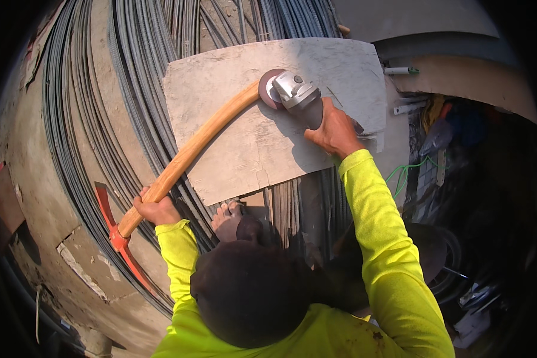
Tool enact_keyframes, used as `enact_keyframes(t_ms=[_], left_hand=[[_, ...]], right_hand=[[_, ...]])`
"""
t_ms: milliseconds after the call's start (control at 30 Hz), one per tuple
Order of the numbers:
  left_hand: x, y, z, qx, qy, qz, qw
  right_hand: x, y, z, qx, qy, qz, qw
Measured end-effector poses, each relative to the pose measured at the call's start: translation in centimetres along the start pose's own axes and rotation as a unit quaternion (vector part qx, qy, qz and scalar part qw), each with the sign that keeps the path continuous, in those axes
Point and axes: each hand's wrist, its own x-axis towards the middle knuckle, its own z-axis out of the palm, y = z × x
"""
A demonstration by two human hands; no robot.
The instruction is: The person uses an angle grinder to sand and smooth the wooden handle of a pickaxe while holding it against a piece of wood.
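My left hand [157,207] is wrapped round the wooden handle of a pickaxe [206,136], close to its orange-red metal head [119,240]. The handle slants up and to the right over a pale board [244,149]. My right hand [338,132] grips the body of a grey angle grinder [298,93]. Its brown-red round disc [270,89] meets the far end of the handle. From this view I cannot tell whether the disc is spinning. Part of the grinder's body is hidden by my right hand.
Long bundles of steel rebar [138,89] run beneath the board and along the left. A bare foot [228,219] is at the board's near edge. To the right lie a green cord [404,173], white pipes [400,71] and dark, shadowed clutter.
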Motion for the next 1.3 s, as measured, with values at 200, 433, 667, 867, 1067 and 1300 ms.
enact_keyframes(t_ms=[200, 433, 667, 867, 1067, 1300], left_hand=[[-1.7, -0.9, -0.1, -0.001, 0.030, -0.004, 1.000], [-1.6, -1.0, -0.6, -0.006, 0.027, -0.015, 0.999], [-0.7, -2.3, -3.3, -0.012, 0.019, -0.006, 1.000], [-0.9, -2.9, -4.1, 0.002, 0.034, -0.036, 0.999], [-1.7, -2.9, -3.3, 0.053, 0.115, -0.050, 0.991], [-7.0, 4.3, -3.8, 0.607, -0.176, 0.134, 0.763]], right_hand=[[0.5, 1.7, -0.6, 0.017, 0.002, 0.062, 0.998], [1.8, 3.4, 0.2, 0.123, 0.045, 0.134, 0.982], [-2.3, 4.2, 2.5, 0.486, -0.027, 0.118, 0.865], [-3.5, 3.9, 3.5, 0.596, -0.062, 0.125, 0.791], [-3.6, 2.9, 3.6, 0.685, -0.065, 0.126, 0.715], [-5.1, 1.0, 2.4, 0.651, -0.020, 0.074, 0.755]])
